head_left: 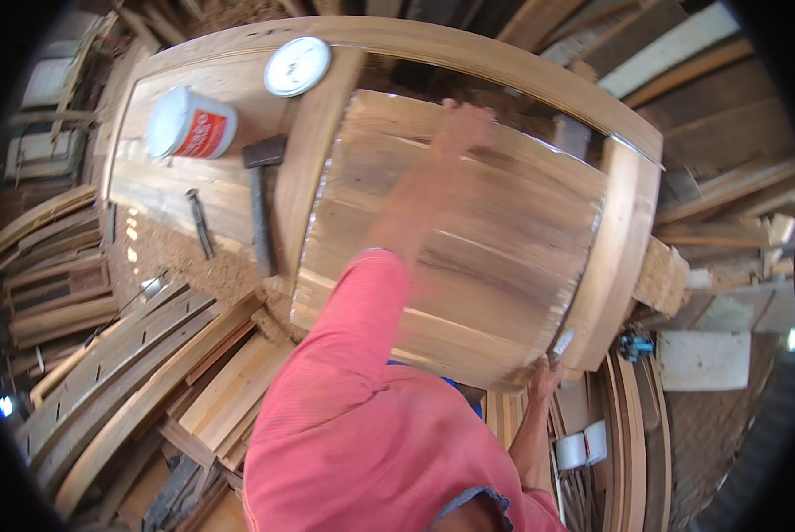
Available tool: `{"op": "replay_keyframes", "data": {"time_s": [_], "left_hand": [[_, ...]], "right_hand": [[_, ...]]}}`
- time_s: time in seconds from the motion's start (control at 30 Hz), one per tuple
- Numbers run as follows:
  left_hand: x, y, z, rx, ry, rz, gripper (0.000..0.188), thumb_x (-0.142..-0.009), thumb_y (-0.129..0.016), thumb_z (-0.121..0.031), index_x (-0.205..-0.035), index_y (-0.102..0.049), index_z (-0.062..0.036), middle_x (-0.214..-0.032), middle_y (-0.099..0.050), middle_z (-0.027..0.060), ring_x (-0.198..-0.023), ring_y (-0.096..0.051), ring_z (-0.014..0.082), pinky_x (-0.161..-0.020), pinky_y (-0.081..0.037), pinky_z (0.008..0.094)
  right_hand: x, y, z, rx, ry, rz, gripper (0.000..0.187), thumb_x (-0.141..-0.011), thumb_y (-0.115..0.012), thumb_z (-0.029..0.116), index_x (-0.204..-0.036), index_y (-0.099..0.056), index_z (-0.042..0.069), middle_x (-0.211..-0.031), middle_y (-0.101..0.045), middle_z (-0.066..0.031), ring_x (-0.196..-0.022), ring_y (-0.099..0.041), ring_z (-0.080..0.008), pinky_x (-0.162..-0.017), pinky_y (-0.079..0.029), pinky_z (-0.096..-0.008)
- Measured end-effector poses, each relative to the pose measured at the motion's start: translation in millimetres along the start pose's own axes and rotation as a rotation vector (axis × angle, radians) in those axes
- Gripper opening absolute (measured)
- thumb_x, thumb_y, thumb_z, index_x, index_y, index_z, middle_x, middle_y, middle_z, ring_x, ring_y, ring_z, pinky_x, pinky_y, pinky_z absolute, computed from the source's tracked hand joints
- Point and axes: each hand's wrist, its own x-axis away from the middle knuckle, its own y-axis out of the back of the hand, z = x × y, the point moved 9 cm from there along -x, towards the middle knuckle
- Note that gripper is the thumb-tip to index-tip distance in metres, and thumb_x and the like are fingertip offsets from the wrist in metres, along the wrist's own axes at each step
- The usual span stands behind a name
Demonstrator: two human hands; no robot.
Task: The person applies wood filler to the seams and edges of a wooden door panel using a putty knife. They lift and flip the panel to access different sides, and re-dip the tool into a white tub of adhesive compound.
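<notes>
A broad wooden panel (504, 239) made of several boards lies inside a wooden door frame (628, 213), with whitish smears along its edges. My left arm stretches across it. My left hand (465, 129), slightly blurred, is at the panel's far edge, its fingers curled over it. Low at the near right corner, beside the frame, is my right hand (545, 377), closed around a small pale flat-tipped tool (563, 341). A dark gap shows between the panel's far edge and the frame.
On the door's left part stand a white tub (189, 124) with a red label and its round lid (297, 66). A hammer (260, 208) and a dark metal tool (199, 223) lie nearer. Stacked timber (131, 355) surrounds the work, and a white container (572, 450) sits lower right.
</notes>
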Motion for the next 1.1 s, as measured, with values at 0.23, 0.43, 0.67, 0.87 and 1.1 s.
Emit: {"op": "replay_keyframes", "data": {"time_s": [0.23,0.43,0.67,0.87,1.1], "left_hand": [[4.3,-0.6,3.9,0.134,0.012,-0.047,0.030,-0.076,-0.061,-0.023,-0.104,-0.069,-0.0154,-0.104,-0.073,0.0128,-0.105,-0.066,0.0281,-0.093,-0.033,0.0494],[62.1,6.7,10.2,0.099,-0.031,-0.599,0.049,-0.079,-0.059,-0.023,-0.127,-0.061,-0.0169,-0.125,-0.063,0.0152,-0.121,-0.056,0.0315,-0.102,-0.029,0.0597],[283.3,-29.8,47.8,1.504,0.192,-0.282,0.026,-0.096,-0.059,-0.027,-0.114,-0.061,-0.0085,-0.096,-0.063,0.0075,-0.087,-0.060,0.0197,-0.078,-0.048,0.0337],[626.1,-161.2,66.2,1.578,1.152,0.531,0.027,-0.093,-0.062,-0.037,-0.096,-0.061,-0.0104,-0.077,-0.062,0.0025,-0.069,-0.059,0.0181,-0.068,-0.051,0.0312],[627.2,-244.0,104.3,2.281,1.362,-0.460,0.039,-0.090,-0.067,-0.031,-0.121,-0.055,-0.0112,-0.118,-0.060,0.0090,-0.108,-0.057,0.0266,-0.092,-0.048,0.0421]], "right_hand": [[-1.7,9.7,23.3,0.042,-0.064,-0.030,0.017,-0.089,-0.063,0.014,-0.084,-0.055,0.000,-0.070,-0.054,-0.0029,-0.062,-0.050,-0.0134,-0.056,-0.042,-0.0327],[-4.0,4.7,30.6,0.039,-0.031,-0.004,0.019,-0.090,-0.064,0.015,-0.082,-0.054,0.001,-0.068,-0.053,-0.0029,-0.060,-0.051,-0.0126,-0.054,-0.041,-0.0323],[-13.0,31.4,73.0,0.361,-0.002,-0.166,0.027,-0.092,-0.063,0.022,-0.092,-0.057,-0.004,-0.079,-0.062,-0.0193,-0.076,-0.062,-0.0368,-0.073,-0.047,-0.0466],[-79.9,-7.1,228.9,0.503,0.540,-0.194,0.028,-0.094,-0.061,0.021,-0.110,-0.060,-0.001,-0.093,-0.064,-0.0247,-0.091,-0.061,-0.0448,-0.081,-0.045,-0.0522],[-143.6,-139.9,390.4,0.630,0.784,-0.030,0.026,-0.092,-0.063,0.023,-0.108,-0.057,0.003,-0.098,-0.066,-0.0218,-0.096,-0.061,-0.0435,-0.085,-0.047,-0.0533]]}}
